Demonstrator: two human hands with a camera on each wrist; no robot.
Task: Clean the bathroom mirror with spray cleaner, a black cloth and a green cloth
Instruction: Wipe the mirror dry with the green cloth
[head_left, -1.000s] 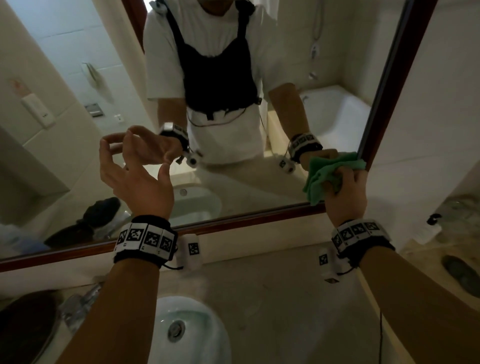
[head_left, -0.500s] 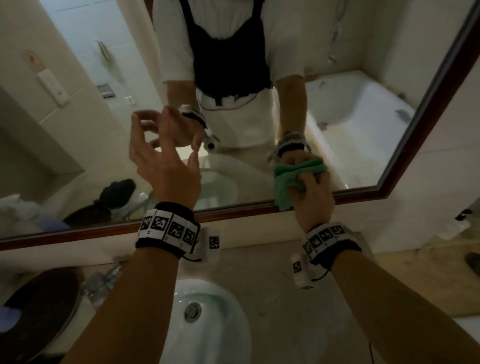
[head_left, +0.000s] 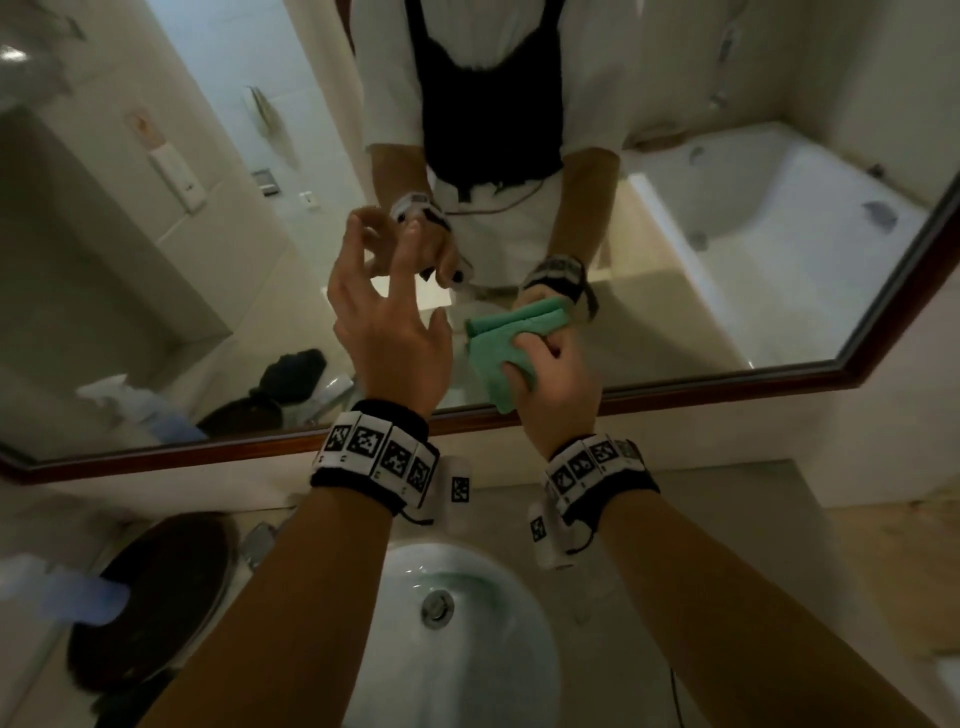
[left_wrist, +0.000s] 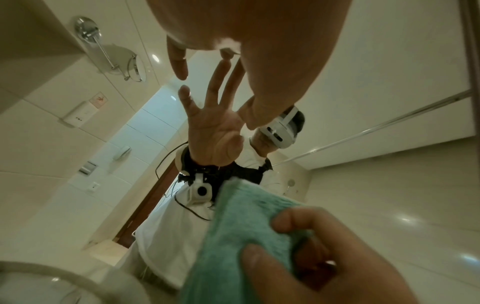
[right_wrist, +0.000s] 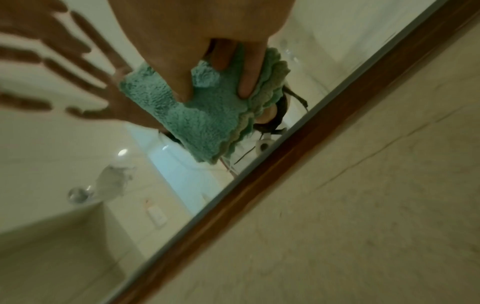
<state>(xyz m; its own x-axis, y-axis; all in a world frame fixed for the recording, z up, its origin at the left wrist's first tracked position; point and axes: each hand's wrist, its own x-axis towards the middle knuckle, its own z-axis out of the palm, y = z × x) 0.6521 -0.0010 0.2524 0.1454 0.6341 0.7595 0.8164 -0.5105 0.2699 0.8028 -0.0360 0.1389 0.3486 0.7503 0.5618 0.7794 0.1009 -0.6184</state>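
Observation:
My right hand (head_left: 537, 358) grips a folded green cloth (head_left: 496, 358) and holds it against the mirror glass (head_left: 156, 270), just above the brown lower frame (head_left: 675, 392). In the right wrist view my fingers (right_wrist: 246, 82) curl over the green cloth (right_wrist: 207, 115). My left hand (head_left: 395, 270) is raised beside it, fingers spread and holding nothing, its tips at or very near the glass (left_wrist: 182, 74). A black cloth shows only as a reflection (head_left: 293, 374). The spray bottle (head_left: 57, 592) stands blurred at the left edge of the counter.
A white sink basin (head_left: 452, 639) lies right below my arms. A dark round object (head_left: 150, 592) sits to its left on the counter. The stone counter (head_left: 727, 519) runs off to the right. A bathtub is reflected at the right of the glass.
My right hand has slid the green cloth leftward along the mirror's lower edge, away from the right corner. My left hand has stayed raised and open, now close beside the cloth.

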